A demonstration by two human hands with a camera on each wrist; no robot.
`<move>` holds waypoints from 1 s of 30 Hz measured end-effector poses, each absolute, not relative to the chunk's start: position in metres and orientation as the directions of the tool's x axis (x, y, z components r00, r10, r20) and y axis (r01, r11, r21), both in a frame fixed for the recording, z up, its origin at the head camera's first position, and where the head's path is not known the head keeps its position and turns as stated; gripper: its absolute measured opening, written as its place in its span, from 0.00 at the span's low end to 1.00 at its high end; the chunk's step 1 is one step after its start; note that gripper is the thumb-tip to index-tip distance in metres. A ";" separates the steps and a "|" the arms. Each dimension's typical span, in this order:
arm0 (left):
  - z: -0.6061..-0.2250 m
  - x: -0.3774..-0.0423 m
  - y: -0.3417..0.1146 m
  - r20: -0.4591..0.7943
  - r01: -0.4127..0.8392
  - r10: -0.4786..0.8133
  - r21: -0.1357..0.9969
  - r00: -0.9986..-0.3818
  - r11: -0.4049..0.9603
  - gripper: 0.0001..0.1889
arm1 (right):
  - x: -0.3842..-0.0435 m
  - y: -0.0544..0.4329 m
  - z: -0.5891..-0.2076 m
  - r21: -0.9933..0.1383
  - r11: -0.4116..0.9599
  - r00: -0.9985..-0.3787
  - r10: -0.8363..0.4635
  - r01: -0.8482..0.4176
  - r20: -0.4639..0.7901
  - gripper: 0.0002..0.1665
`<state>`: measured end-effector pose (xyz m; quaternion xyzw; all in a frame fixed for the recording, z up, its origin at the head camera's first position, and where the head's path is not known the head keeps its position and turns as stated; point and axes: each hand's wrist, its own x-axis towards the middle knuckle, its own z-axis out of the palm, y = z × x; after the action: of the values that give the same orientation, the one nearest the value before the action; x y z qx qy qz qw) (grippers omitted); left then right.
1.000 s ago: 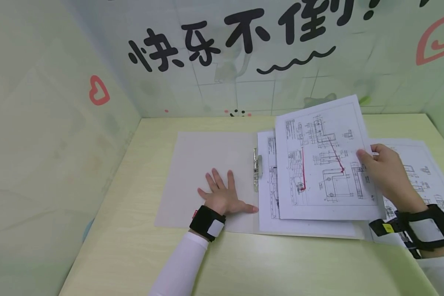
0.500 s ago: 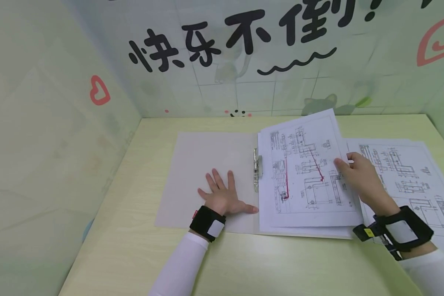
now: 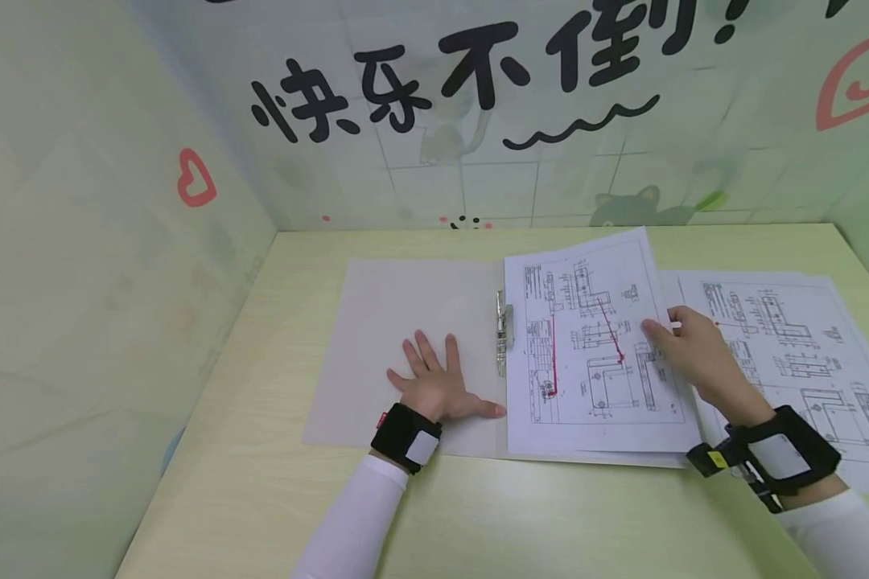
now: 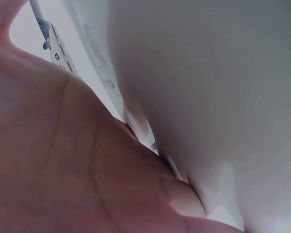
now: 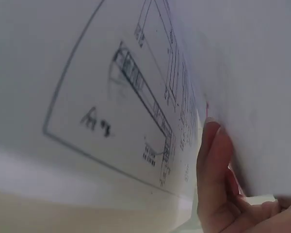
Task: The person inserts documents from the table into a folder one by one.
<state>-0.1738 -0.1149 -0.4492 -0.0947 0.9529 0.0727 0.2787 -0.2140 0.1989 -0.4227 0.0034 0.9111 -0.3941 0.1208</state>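
Note:
A folder lies spread on the table, its pale left cover [image 3: 391, 322] bare under my left hand [image 3: 438, 390], which rests flat with fingers spread. Along the spine sits a metal clip [image 3: 502, 331], also partly seen in the left wrist view. On the folder's right side is a sheet of paper [image 3: 586, 370] printed with technical drawings and marked with red lines. My right hand [image 3: 702, 358] pinches its right edge, thumb on top and fingers beneath; that edge is raised. In the right wrist view the fingers [image 5: 216, 170] press against the sheet's underside.
More drawing sheets [image 3: 804, 362] lie on the table [image 3: 550, 515] to the right, partly under my right wrist. Behind the table stands a wall [image 3: 405, 185] with large black characters. Another wall [image 3: 80, 281] borders the left side.
My right hand has moved left and slightly down, bringing the red-marked sheet over the folder's right side, its left edge now beside the clip. My left hand has stayed in place.

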 end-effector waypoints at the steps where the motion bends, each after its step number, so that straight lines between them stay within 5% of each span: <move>1: -0.449 -0.174 -0.115 -0.544 -0.221 -0.140 0.087 -0.827 0.971 0.72 | -0.214 0.200 -0.423 -0.709 0.698 -0.969 -0.095 0.097 -0.227 0.35; 19: -0.450 -0.173 -0.117 -0.550 -0.227 -0.140 0.092 -0.823 0.970 0.71 | -0.218 0.268 -0.432 -0.695 0.710 -0.954 -0.113 0.118 -0.278 0.38; 30: -0.450 -0.173 -0.116 -0.547 -0.222 -0.137 0.093 -0.826 0.970 0.71 | -0.220 0.322 -0.439 -0.633 0.742 -0.959 0.046 0.222 -0.281 0.40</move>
<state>-0.1728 -0.1162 -0.4499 -0.0943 0.9524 0.0767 0.2796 -0.2199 0.3218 -0.4387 0.0725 0.9249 -0.3518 0.1245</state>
